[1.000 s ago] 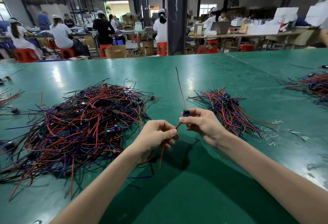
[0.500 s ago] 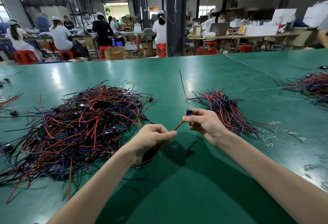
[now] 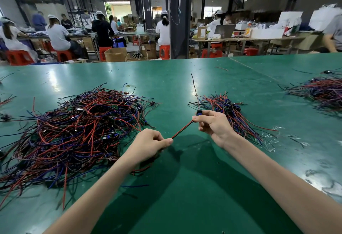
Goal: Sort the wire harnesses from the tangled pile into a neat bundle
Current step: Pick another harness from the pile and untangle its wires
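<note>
Above the green counter [image 3: 185, 206], one red-and-black harness [image 3: 182, 131] runs taut and slanted between two hands. The right hand [image 3: 212, 124] pinches its upper end beside a small blue connector [image 3: 199, 112]. The left hand [image 3: 149, 145] pinches the lower end, fingers curled. A bundle [image 3: 233, 109] lies just behind the right hand. A large tangled pile [image 3: 74, 132] spreads to the left, and another heap [image 3: 323, 91] sits far right.

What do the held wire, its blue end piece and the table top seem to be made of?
Wire: likely plastic-insulated; smooth red and dark jackets. Blue end piece: probably moulded plastic; solid, even colour. Table top: seemingly green rubber or vinyl matting; semi-gloss, reflecting ceiling lights.
</note>
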Demonstrator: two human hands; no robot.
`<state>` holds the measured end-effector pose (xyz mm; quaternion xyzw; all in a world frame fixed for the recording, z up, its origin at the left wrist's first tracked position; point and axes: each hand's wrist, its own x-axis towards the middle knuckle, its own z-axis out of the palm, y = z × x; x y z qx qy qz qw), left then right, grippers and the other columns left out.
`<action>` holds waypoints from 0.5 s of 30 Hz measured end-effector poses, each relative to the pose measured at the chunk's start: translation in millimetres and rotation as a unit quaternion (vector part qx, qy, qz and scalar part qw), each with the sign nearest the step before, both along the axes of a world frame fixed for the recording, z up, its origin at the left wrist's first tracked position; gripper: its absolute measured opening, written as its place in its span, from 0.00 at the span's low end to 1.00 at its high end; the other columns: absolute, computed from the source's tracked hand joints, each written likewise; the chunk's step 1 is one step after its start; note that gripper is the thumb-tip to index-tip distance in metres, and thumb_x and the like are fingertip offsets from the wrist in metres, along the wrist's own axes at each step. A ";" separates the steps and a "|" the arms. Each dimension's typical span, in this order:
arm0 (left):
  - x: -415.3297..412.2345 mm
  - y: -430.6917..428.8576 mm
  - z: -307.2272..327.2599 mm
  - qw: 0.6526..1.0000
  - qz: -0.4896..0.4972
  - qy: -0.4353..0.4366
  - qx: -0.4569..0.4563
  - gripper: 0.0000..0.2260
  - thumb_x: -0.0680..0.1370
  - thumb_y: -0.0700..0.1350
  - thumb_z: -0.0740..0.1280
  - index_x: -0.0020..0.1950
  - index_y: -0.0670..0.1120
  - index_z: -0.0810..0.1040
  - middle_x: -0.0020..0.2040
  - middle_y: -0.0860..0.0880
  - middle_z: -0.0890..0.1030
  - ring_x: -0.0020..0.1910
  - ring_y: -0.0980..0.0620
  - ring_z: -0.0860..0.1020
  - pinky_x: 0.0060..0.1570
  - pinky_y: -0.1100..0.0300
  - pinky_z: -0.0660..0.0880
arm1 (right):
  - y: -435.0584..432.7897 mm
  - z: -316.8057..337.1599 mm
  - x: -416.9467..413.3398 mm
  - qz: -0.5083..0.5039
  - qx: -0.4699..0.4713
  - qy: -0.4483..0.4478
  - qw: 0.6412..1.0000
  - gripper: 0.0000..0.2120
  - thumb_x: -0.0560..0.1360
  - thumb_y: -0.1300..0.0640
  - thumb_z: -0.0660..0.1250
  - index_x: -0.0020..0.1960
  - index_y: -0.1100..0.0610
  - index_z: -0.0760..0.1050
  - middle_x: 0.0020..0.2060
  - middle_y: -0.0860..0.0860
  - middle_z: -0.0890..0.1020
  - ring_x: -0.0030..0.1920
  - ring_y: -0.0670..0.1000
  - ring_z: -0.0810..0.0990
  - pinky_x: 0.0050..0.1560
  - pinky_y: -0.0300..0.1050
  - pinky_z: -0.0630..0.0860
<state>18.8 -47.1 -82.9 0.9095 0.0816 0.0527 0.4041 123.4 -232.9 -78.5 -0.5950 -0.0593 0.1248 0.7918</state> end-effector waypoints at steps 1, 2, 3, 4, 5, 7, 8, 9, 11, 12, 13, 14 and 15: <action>0.3 0.2 -0.4 0.999 0.013 -0.014 0.047 0.16 0.73 0.53 0.72 0.30 0.47 0.75 0.25 0.53 0.75 0.24 0.59 0.69 0.30 0.63 0.66 | -0.1 -0.1 0.3 0.001 0.005 -0.002 1.000 0.10 0.66 0.72 0.72 0.39 0.59 0.76 0.24 0.47 0.76 0.22 0.43 0.70 0.25 0.35 0.72; 0.0 0.4 -0.9 0.996 0.019 -0.028 0.077 0.15 0.73 0.53 0.72 0.31 0.48 0.75 0.27 0.54 0.76 0.26 0.59 0.70 0.32 0.62 0.67 | 0.0 -0.1 0.8 0.003 0.011 -0.005 1.000 0.10 0.66 0.72 0.72 0.39 0.59 0.76 0.24 0.47 0.77 0.23 0.43 0.70 0.25 0.35 0.72; -0.2 0.7 -1.2 0.995 0.015 -0.040 0.088 0.13 0.73 0.52 0.72 0.32 0.48 0.75 0.28 0.55 0.76 0.28 0.59 0.71 0.34 0.62 0.68 | -0.4 0.1 1.4 0.004 0.017 -0.007 1.000 0.09 0.67 0.72 0.72 0.39 0.60 0.77 0.25 0.47 0.77 0.23 0.43 0.70 0.25 0.35 0.72; -0.1 1.1 -1.7 0.995 0.001 -0.046 0.084 0.11 0.73 0.50 0.72 0.33 0.49 0.76 0.29 0.55 0.76 0.29 0.58 0.71 0.35 0.62 0.68 | -0.7 0.6 2.3 0.003 0.024 -0.008 1.000 0.09 0.67 0.72 0.71 0.40 0.60 0.77 0.25 0.47 0.78 0.23 0.43 0.70 0.25 0.35 0.71; -0.2 1.7 -1.8 0.997 -0.018 -0.046 0.060 0.09 0.73 0.47 0.72 0.35 0.49 0.76 0.30 0.54 0.76 0.29 0.57 0.71 0.36 0.62 0.68 | -1.6 1.2 3.6 0.000 0.032 -0.007 0.999 0.09 0.67 0.72 0.71 0.40 0.61 0.77 0.26 0.48 0.78 0.23 0.43 0.70 0.25 0.35 0.71; -1.5 0.5 0.0 0.997 -0.055 -0.038 -0.027 0.06 0.73 0.42 0.72 0.37 0.48 0.78 0.30 0.52 0.76 0.29 0.55 0.70 0.37 0.61 0.68 | -3.9 2.1 6.9 -0.013 0.044 -0.003 0.999 0.08 0.67 0.73 0.71 0.41 0.61 0.78 0.26 0.49 0.78 0.23 0.43 0.70 0.24 0.35 0.71; -2.8 -1.2 2.0 0.994 -0.073 -0.036 -0.070 0.06 0.73 0.40 0.72 0.38 0.47 0.78 0.30 0.51 0.75 0.30 0.54 0.69 0.37 0.60 0.67 | -5.2 2.4 8.1 -0.018 0.046 0.001 0.999 0.08 0.67 0.73 0.71 0.40 0.62 0.78 0.26 0.49 0.78 0.23 0.43 0.70 0.24 0.35 0.70; -4.3 -3.6 4.2 0.990 -0.094 -0.038 -0.102 0.06 0.73 0.39 0.72 0.37 0.46 0.78 0.30 0.50 0.75 0.31 0.53 0.69 0.36 0.60 0.66 | -6.3 2.5 8.9 -0.022 0.045 0.003 0.999 0.08 0.67 0.73 0.70 0.40 0.62 0.78 0.25 0.49 0.78 0.23 0.43 0.70 0.24 0.35 0.70; -7.2 -10.0 6.9 0.978 -0.143 -0.044 -0.145 0.06 0.73 0.37 0.72 0.37 0.46 0.79 0.33 0.47 0.77 0.33 0.52 0.70 0.37 0.60 0.66 | -6.9 2.4 9.2 -0.019 0.039 0.003 0.999 0.09 0.67 0.74 0.70 0.40 0.62 0.77 0.25 0.49 0.78 0.23 0.43 0.70 0.24 0.35 0.70; -8.8 -13.3 7.9 0.972 -0.165 -0.042 -0.163 0.06 0.72 0.37 0.73 0.37 0.45 0.80 0.34 0.46 0.78 0.34 0.52 0.70 0.38 0.61 0.67 | -6.4 2.5 8.5 -0.013 0.038 0.002 0.999 0.09 0.67 0.74 0.70 0.40 0.63 0.77 0.24 0.49 0.78 0.23 0.44 0.70 0.24 0.35 0.69; -10.0 -16.3 8.5 0.965 -0.185 -0.036 -0.180 0.06 0.72 0.37 0.73 0.37 0.45 0.80 0.34 0.47 0.79 0.34 0.53 0.71 0.38 0.63 0.68 | -5.9 2.7 7.7 -0.006 0.037 0.002 0.999 0.09 0.67 0.75 0.70 0.40 0.63 0.77 0.25 0.49 0.79 0.23 0.44 0.71 0.24 0.35 0.69; -11.2 -19.0 8.7 0.960 -0.201 -0.027 -0.194 0.06 0.72 0.37 0.73 0.37 0.46 0.81 0.34 0.49 0.80 0.33 0.55 0.72 0.37 0.65 0.69 | -5.3 2.8 6.7 0.001 0.034 0.000 0.999 0.09 0.66 0.75 0.70 0.40 0.63 0.77 0.25 0.50 0.79 0.24 0.45 0.71 0.24 0.35 0.70; -12.2 -21.6 8.8 0.956 -0.213 -0.017 -0.201 0.06 0.72 0.37 0.73 0.36 0.45 0.81 0.32 0.51 0.80 0.32 0.57 0.72 0.36 0.67 0.69 | -4.8 3.1 5.8 0.008 0.029 -0.002 1.000 0.09 0.66 0.75 0.70 0.41 0.63 0.77 0.26 0.51 0.79 0.25 0.46 0.71 0.24 0.35 0.70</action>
